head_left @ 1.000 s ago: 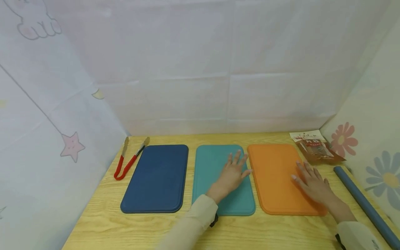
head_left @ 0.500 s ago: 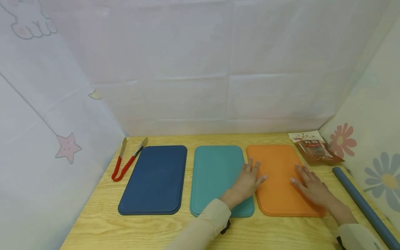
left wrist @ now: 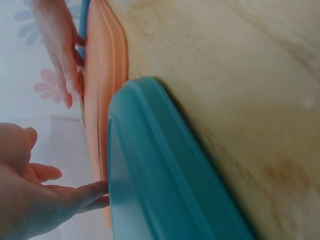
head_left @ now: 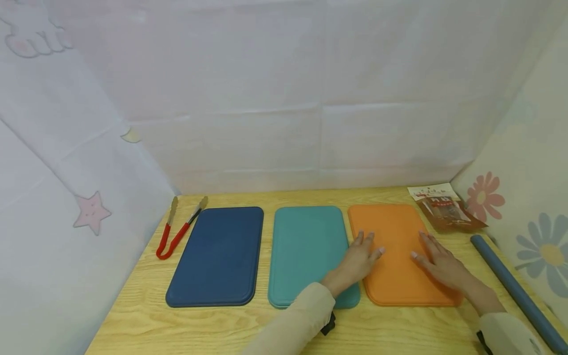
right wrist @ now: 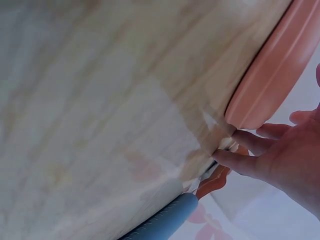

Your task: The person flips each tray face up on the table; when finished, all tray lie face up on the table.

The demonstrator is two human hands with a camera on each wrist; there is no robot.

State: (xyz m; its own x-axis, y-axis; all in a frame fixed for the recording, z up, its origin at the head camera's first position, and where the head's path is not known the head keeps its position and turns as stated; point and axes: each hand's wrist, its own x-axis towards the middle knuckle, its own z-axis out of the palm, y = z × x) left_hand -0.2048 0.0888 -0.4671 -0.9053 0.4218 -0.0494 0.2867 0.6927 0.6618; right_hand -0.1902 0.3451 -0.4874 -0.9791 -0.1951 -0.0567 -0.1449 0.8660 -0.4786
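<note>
Wood-grain table [head_left: 213,325], white sheeting [head_left: 248,143] behind at 12 o'clock. Orange board [head_left: 395,259] lies flat at the view's 4 o'clock; left hand [head_left: 357,260] loose-fingered at its 9 o'clock edge, right hand [head_left: 447,268] likewise at its 3 o'clock edge, neither grasping. From that board: teal board [head_left: 306,246] then navy board [head_left: 217,256] at 9 o'clock, red-handled tongs [head_left: 178,238] beyond, brown packet [head_left: 445,212] at 1 o'clock.

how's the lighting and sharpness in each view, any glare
Head: even light, but print on the brown packet is too soft to read; left wrist: tabletop grain smeared; right wrist: dim, tabletop blurred with faint reflections, orange board looking pinkish.
</note>
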